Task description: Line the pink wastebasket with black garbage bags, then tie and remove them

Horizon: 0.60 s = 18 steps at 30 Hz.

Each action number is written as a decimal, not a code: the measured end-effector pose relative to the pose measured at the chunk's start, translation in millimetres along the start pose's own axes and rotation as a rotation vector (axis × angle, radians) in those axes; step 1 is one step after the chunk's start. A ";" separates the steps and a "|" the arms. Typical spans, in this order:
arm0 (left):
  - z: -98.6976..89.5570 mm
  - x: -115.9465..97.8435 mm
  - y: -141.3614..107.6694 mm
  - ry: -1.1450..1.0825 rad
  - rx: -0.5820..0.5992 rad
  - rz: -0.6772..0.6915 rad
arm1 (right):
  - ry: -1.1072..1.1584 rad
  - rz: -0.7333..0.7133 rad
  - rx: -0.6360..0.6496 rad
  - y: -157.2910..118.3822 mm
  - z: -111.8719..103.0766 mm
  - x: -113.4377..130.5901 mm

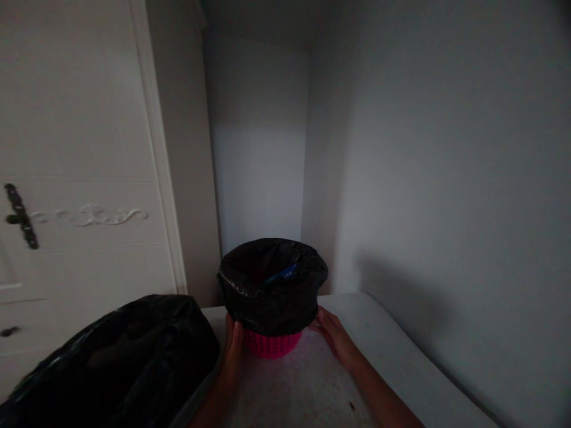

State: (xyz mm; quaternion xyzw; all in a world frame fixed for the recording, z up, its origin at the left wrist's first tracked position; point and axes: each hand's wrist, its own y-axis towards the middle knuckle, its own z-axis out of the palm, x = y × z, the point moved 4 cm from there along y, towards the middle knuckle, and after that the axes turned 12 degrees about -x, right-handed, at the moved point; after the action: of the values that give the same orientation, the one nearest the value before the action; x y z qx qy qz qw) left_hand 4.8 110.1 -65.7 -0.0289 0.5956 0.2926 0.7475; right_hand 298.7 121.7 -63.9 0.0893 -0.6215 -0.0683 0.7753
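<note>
A pink woven-look plastic wastebasket stands upright in front of me, at the far end of a pale surface. A black trash bag lines it, folded down over the rim so that only the lower wall shows. Inside the opening lies something blue, too dim to name. My left hand presses against the wastebasket's left side, under the bag's folded edge. On the opposite side my right hand grips it in the same way, its fingertips partly hidden by the bag. Whether the base touches the surface is hard to tell.
A large black plastic bag bulges at the lower left, beside my left arm. The pale surface has a small dark speck. A white cabinet door with a dark handle rises at left; a wall borders the right.
</note>
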 end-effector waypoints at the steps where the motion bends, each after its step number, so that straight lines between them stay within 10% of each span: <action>1: 0.2 -1.2 -0.5 -0.001 -0.004 -0.005 | -0.003 0.000 0.000 0.0 0.0 0.0; 18: 1.1 -6.3 -3.5 0.011 -0.012 -0.017 | 0.020 0.039 -0.048 -3.7 3.1 6.2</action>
State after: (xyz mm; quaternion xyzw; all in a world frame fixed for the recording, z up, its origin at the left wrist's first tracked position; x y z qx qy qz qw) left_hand 6.6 105.1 -60.7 -0.0401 0.5976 0.2900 0.7464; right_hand 297.1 116.6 -58.1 0.0594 -0.6134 -0.0671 0.7847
